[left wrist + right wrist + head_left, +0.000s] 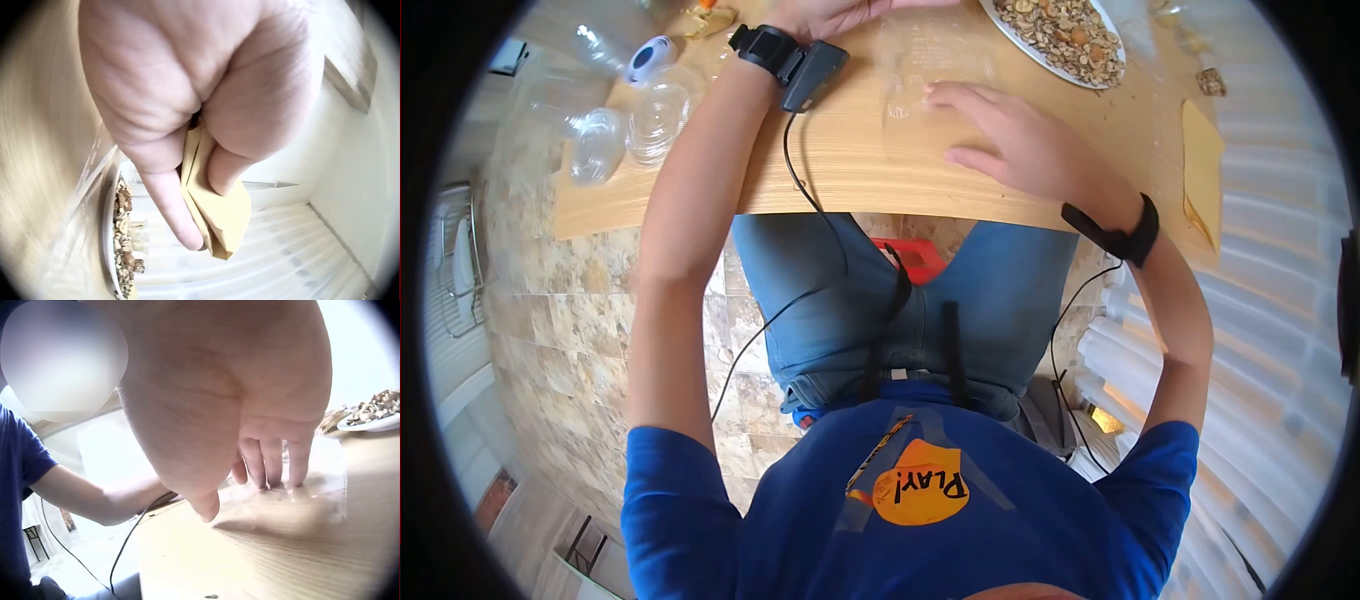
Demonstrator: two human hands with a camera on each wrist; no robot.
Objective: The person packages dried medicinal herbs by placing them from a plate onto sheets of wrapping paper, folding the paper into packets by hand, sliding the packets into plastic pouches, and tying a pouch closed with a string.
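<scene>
My left hand [835, 14] is at the top edge of the head view, its fingers partly cut off. In the left wrist view the left hand [200, 94] pinches a folded yellow paper piece [219, 209] between thumb and fingers. A clear plastic bag or sheet [925, 65] lies flat on the table between the hands. My right hand [1035, 150] reaches over its near right part. In the right wrist view the right hand's [231, 394] fingertips [295, 481] rest on the clear plastic [325, 487], with the fingers extended downward and holding nothing.
A white plate [1007, 22] of nuts or muesli stands at the back right. Clear plastic containers [600, 145] and a blue-and-white round object [650, 60] are at the left. Yellow paper [1200, 170] lies along the right edge. Cables [795, 170] hang from the wrist cameras.
</scene>
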